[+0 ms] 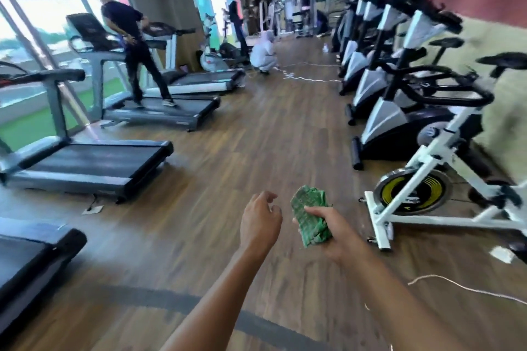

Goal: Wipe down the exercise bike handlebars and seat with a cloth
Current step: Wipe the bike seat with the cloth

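Both bare forearms reach forward over the wood floor (pixel 228 151). The right hand (pixel 333 232) has its grip curled round a folded green cloth (pixel 309 215), thumb across the top, the cloth standing up out of the fist. The left hand (pixel 261 221) is just beside it, apart from the cloth, holding nothing, its fingers loosely curled.

A white cord (pixel 462 286) lies on the floor at lower right. Near the right hand, to the right, stands a white bike (pixel 445 162) with a yellow-and-black flywheel (pixel 413 189), black handlebars (pixel 445 88) and a black seat (pixel 504 61); neither hand touches it. Behind it a row of further bikes (pixel 373 65) runs along the right wall.

On the left, treadmills (pixel 85 162) line the windows; a person (pixel 134 45) in dark clothes stands on one. Farther back, a person in white (pixel 263 55) crouches on the floor. The far end of the room is blurred.
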Demonstrator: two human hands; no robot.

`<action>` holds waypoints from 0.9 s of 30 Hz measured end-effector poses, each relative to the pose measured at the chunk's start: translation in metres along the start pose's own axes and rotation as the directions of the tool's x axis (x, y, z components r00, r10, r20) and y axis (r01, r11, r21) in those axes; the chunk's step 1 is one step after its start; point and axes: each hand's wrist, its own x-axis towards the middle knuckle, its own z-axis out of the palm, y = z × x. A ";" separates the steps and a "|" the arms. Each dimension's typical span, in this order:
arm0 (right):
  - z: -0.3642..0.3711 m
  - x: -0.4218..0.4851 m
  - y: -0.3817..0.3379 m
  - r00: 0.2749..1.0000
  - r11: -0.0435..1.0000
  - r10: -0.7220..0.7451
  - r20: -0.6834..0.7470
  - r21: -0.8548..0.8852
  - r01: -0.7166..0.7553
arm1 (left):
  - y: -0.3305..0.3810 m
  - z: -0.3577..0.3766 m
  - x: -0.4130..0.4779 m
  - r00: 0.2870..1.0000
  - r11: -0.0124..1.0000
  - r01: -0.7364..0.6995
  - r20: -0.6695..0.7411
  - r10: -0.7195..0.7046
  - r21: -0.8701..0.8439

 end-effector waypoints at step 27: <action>-0.289 0.222 -0.281 0.884 0.781 -0.137 -0.446 0.501 0.374 | 0.268 0.380 0.266 0.815 0.942 -0.298 0.472 0.337 -0.157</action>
